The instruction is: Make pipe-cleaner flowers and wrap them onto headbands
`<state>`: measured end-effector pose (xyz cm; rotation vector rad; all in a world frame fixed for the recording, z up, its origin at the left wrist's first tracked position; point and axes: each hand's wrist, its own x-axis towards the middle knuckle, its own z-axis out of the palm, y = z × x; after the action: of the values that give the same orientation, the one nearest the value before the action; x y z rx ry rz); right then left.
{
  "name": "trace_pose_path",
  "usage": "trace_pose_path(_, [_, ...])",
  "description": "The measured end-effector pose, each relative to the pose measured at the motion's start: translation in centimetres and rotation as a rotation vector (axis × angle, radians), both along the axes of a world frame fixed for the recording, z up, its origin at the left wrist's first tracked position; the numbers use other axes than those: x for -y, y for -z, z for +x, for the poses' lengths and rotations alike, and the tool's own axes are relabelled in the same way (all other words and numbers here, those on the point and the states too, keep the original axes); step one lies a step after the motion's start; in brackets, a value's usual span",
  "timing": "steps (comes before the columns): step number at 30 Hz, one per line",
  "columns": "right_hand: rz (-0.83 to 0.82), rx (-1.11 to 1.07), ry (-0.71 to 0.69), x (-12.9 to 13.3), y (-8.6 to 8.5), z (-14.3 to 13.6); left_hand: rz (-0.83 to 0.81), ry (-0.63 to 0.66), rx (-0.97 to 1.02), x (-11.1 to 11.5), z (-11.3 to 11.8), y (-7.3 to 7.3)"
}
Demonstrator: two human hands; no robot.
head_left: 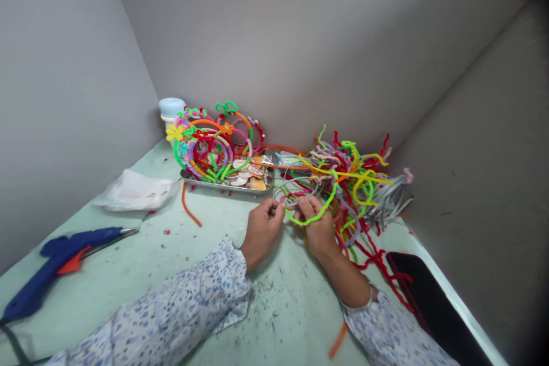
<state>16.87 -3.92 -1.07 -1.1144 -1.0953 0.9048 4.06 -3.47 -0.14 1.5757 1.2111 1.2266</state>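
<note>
My left hand [263, 231] is closed in a pinch at the left end of a bright green pipe cleaner [329, 201]. My right hand [319, 233] is closed beside it, with the same pipe cleaner curving across its fingers. Thin grey wire-like loops [298, 184] show just beyond my fingertips; whether they are in my grip I cannot tell. A tangled heap of coloured pipe cleaners [349, 174] lies directly behind and to the right of my right hand.
At the back, finished-looking pipe-cleaner hoops [203, 151] rest on a metal tray [227, 187] of round discs. A blue glue gun [64, 257] and a plastic bag [137, 191] lie left. A phone [433, 303] lies right, a lidded container [171, 108] by the wall.
</note>
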Motion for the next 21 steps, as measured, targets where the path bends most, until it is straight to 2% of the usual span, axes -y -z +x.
trace_pose_path(5, [-0.007, -0.033, -0.016, -0.09, -0.06, 0.00, 0.037, -0.003, -0.023, -0.02, 0.16, 0.46])
trace_pose_path(14, [-0.019, -0.090, -0.029, -0.10, 0.08, -0.01, 0.105, -0.022, -0.131, 0.03, 0.11, 0.46])
trace_pose_path(21, [0.000, -0.093, -0.021, -0.04, 0.05, -0.11, 0.096, 0.026, -0.023, 0.36, -0.11, -0.07])
